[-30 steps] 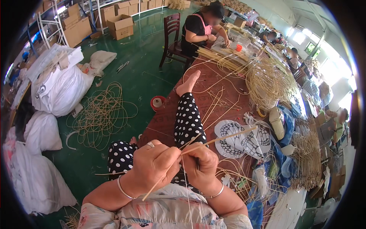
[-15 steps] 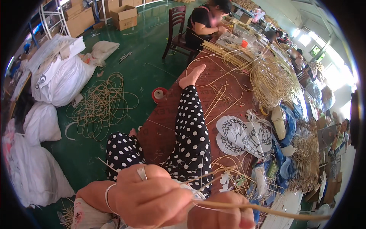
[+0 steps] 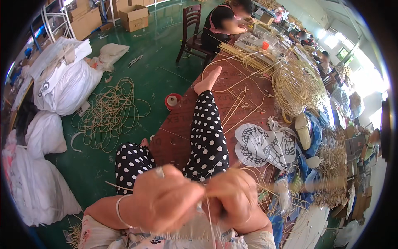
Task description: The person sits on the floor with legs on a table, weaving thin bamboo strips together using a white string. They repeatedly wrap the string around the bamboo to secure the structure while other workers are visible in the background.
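Here you have: left hand (image 3: 168, 201), clenched, contents unclear; right hand (image 3: 235, 193), close beside it, pinching a blurred cane strip (image 3: 294, 186) jutting rightward; white thread (image 3: 210, 213), hanging between the two hands.

- Head view: wide fisheye, worn above and behind the grip, pitched down and forward.
- Left hand (image 3: 166, 203), right hand (image 3: 234, 193): close to lens, below frame centre.
- Ahead of grip: tabletop (image 3: 172, 143), then far windows (image 3: 331, 43), small.
- Straight edges bow toward rim.
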`<state>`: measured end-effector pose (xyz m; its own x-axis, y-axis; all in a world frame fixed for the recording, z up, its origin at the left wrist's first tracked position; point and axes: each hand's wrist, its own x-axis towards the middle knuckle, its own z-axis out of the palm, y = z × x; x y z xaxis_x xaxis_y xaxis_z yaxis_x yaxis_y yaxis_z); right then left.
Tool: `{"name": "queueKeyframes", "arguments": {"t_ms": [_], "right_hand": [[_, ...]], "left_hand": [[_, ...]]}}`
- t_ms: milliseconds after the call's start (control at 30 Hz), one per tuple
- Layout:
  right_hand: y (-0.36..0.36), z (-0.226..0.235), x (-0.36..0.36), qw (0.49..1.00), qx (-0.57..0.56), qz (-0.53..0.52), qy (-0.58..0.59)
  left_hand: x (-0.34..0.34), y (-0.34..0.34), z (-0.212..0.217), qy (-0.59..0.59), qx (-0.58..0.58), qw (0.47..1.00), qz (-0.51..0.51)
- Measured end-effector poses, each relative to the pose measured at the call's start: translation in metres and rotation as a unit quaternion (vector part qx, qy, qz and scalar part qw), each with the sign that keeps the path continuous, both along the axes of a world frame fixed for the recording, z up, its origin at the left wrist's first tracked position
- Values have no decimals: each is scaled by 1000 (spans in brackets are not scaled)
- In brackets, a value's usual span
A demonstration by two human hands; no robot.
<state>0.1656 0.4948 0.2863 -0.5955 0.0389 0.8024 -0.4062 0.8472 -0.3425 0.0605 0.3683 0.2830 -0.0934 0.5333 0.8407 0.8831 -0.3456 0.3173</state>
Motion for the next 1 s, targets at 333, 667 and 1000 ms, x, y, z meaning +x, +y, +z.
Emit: {"name": "queueKeyframes", "arguments": {"t_ms": [333,667,1000], "right_hand": [[22,-14,-9,996,-28,79,-31],[42,16,10,977,199,-69,-22],[40,13,-1,977,205,-52,-9]], "left_hand": [[-13,16,-8,-143,-82,986,17],[-3,9,4,-297,-130,941,-97],[-1,10,5,-341,-173,918,-109]]}}
